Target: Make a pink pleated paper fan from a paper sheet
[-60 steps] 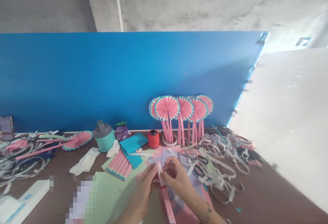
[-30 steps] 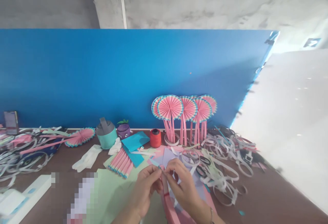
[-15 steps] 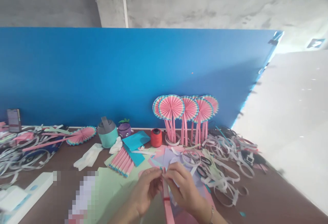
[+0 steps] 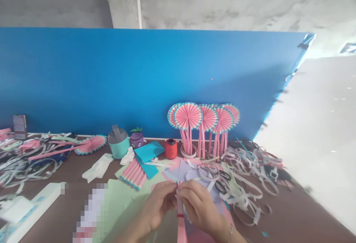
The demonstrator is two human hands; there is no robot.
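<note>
Both hands meet at the front middle, over sheets of coloured paper. Between them a folded pink paper strip (image 4: 181, 223) hangs down, with a darker red band partway along it. My left hand (image 4: 160, 203) pinches its top end with thumb and forefinger. My right hand (image 4: 197, 203) grips the same end from the other side, fingers bent. The fingers hide the tip of the strip. Beyond the hands lie several pleated pink paper pieces (image 4: 134, 173) with blue edges, beside folded blue paper (image 4: 150, 151). A green sheet (image 4: 119, 206) spreads under my left forearm.
Finished pink paper fans (image 4: 188, 116) stand against the blue partition (image 4: 111, 72). A red thread spool (image 4: 170, 149), a teal cup (image 4: 119, 147) and a purple pot (image 4: 137, 139) stand along the back. White strips (image 4: 247, 198) and scissors (image 4: 221, 186) lie right; a phone (image 4: 20, 126) stands left.
The view has shifted slightly, so the background sits a little further right. Both hands keep their pinch on the pink strip, with only small finger movement.
</note>
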